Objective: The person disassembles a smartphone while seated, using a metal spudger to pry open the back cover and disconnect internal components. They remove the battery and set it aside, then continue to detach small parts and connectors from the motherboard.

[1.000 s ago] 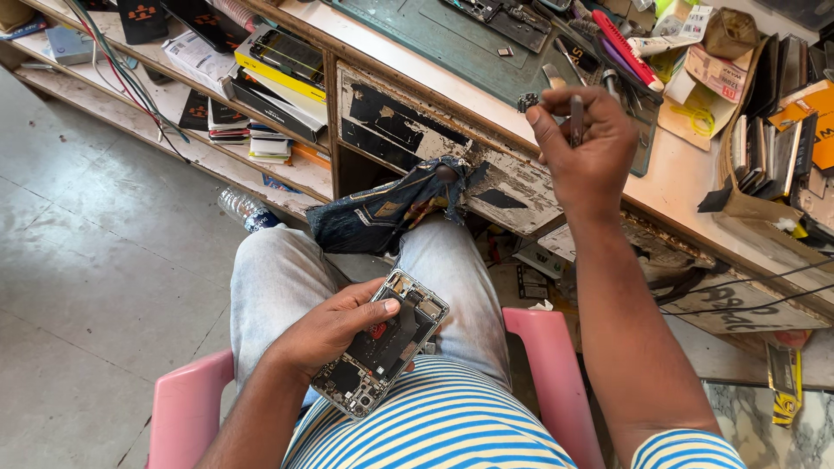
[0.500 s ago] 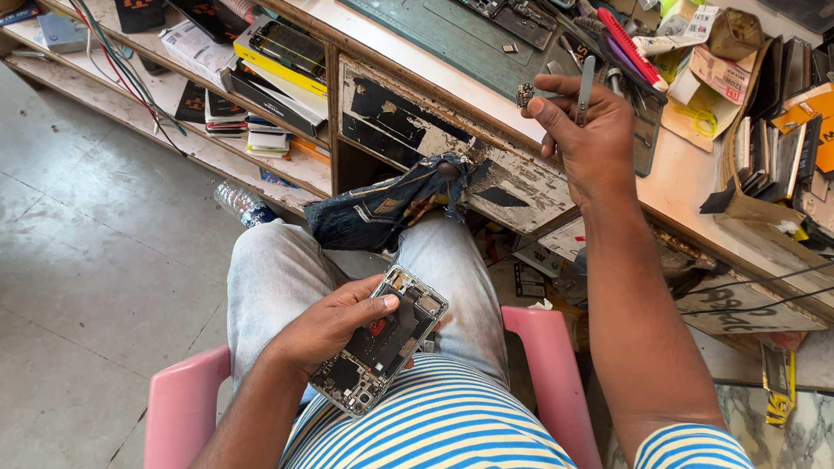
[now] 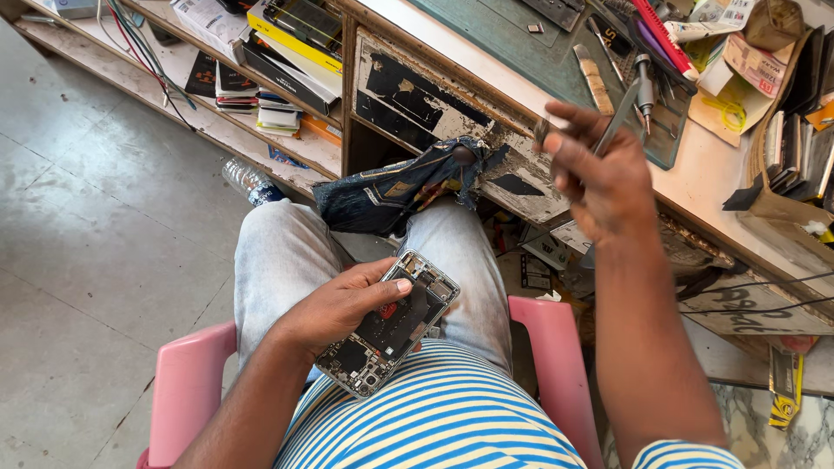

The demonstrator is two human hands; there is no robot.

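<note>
— What does the left hand (image 3: 334,308) hold?

— An opened phone (image 3: 391,323) with its back off and the inner boards showing. It rests low in the lap, just above a blue-striped shirt (image 3: 434,417), with the thumb pressed across its upper half.

— And the right hand (image 3: 599,178)?

— Raised at the near edge of the surface (image 3: 695,187), its fingers closed around a slim grey tool (image 3: 618,113) that points far and right. Something small sits pinched at the fingertips; I cannot tell what.

— Anything else nearby?

— A dark cloth (image 3: 395,191) hangs from the drawer front. The person sits on a pink chair (image 3: 187,382).
</note>
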